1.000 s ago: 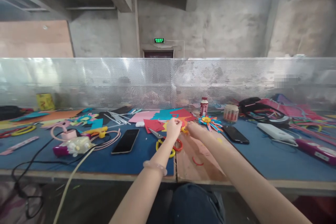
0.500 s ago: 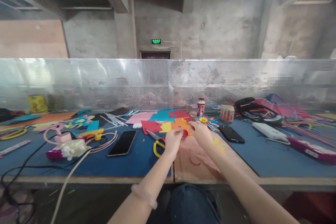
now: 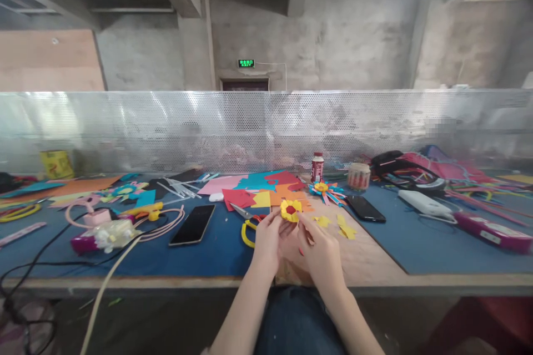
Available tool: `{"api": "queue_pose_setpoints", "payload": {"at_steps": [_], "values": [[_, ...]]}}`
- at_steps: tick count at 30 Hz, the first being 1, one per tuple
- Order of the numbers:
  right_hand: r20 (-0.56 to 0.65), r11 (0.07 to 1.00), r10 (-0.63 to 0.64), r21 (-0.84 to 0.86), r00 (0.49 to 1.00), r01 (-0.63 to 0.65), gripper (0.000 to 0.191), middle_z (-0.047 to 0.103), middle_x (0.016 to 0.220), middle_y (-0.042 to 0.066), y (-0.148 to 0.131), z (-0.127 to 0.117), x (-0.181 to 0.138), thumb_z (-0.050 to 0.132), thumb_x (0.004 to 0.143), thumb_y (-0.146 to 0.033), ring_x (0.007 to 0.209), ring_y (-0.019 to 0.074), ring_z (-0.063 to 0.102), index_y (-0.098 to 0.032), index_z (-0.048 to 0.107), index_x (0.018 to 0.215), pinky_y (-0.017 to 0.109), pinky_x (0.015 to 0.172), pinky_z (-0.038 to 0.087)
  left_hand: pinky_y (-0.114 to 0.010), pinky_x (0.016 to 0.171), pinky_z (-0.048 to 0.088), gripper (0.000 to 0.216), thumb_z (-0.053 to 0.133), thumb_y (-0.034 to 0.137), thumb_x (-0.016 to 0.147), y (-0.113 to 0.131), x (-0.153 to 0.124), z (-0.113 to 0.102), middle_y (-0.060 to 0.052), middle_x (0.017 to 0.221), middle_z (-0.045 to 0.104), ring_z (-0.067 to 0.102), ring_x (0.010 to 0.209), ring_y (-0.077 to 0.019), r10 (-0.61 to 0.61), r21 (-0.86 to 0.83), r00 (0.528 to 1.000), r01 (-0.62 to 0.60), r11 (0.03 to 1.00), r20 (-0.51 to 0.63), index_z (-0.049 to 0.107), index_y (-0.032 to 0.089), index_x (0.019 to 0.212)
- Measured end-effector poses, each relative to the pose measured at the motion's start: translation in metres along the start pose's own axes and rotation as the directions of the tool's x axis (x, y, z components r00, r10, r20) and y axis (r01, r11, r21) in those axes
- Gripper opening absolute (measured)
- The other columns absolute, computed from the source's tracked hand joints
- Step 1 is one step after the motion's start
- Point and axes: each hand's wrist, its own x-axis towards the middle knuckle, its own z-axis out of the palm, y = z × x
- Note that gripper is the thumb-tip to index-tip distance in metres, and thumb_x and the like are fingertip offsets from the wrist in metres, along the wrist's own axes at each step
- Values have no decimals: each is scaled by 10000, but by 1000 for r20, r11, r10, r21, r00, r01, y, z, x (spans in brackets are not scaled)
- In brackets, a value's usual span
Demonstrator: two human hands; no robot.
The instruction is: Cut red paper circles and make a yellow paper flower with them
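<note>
- The left hand and the right hand are drawn together at the near edge of the counter, both closed on a small yellow paper flower with a red centre.
- The flower stands just above and beyond the fingertips, between the two hands, raised a little off the counter with its face turned toward the camera.
- The left hand's fingers pinch the flower's left edge; the right hand's fingers meet it from below right. Both are about equally near; which one bears the load cannot be told.
- The flower is roundish, with no clear long axis.
- Yellow paper scraps lie on the bare wood just right of the hands.
- Yellow-handled scissors lie just left of the left hand; a black phone lies further left.
- A finished multicoloured flower and coloured paper sheets lie beyond.
</note>
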Motion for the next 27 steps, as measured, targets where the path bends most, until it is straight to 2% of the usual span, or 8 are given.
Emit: {"api": "queue_pose_setpoints", "payload": {"at_steps": [8,12,15,19,27], "values": [[8,999,-46,3,999,46,332,691,1010,105,4,-2,-7,427,853,-196,909,212,671,-157,678,1066,301,770,564,-338,852,524,201,650,152,701,1,-9,0,-94,861,730,694,831,-211,-12,-10,1000,12,1000,20,684,116,895],[32,998,-70,-1,997,70,349,662,1091,96,5,-3,-11,428,853,-179,994,216,641,-176,659,1115,317,820,552,-333,828,537,212,649,256,742,6,-13,4,-105,872,728,692,840,-217,-42,-41,999,42,998,-8,680,106,888],[40,997,-72,-10,997,73,354,652,1114,89,6,-3,-12,425,862,-182,1013,214,633,-178,649,1136,319,837,548,-321,833,535,231,663,295,751,7,-15,6,-107,885,725,692,839,-208,-36,-37,999,36,999,-7,667,108,886],[48,996,-88,-22,995,89,362,632,1142,114,5,-4,-11,408,875,-194,1047,213,615,-116,646,1136,298,852,540,-310,840,534,183,692,269,735,5,-15,5,-95,855,725,694,819,-195,-12,-17,1000,12,1000,15,644,119,829],[47,998,-60,10,997,60,366,637,1133,100,4,-7,-11,412,868,-197,1044,210,616,-133,648,1140,301,850,540,-334,905,511,257,654,318,784,6,-14,4,-127,952,706,667,937,-212,-18,-74,1000,19,997,14,647,101,921]]}}
